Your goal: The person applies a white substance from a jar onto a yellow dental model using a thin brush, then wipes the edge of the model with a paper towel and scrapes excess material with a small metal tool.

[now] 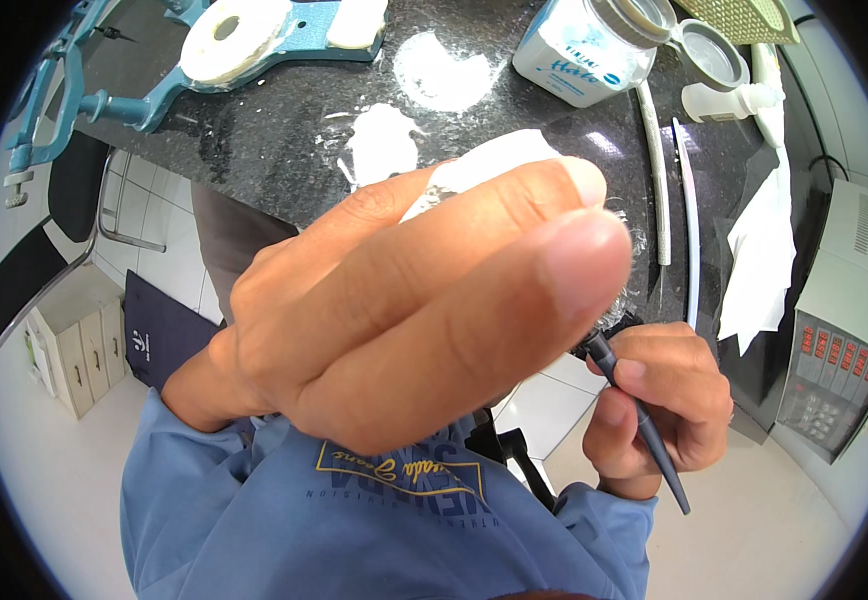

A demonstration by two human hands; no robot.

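My left hand (404, 290) is large in the middle of the view, its fingers close together and bent around a white chalky piece (499, 155). Only the far edge of that piece shows past the fingers; the rest is hidden. Lower right, my right hand (664, 405) pinches a slim black tapered tool handle (654, 450) between thumb and fingers. The working end of the handle points up toward the underside of my left hand, where its tip is hard to make out. Something crumpled and shiny (617, 312) shows just beyond that end.
On the dark speckled worktop (284, 150) are white smears (384, 145), a blue metal frame with white plaster (324, 35), an open white jar (579, 60), a small bottle (724, 102), two slender tools (654, 170) and white paper (759, 250). A grey control box (839, 320) stands at right, a black chair (34, 275) at left.
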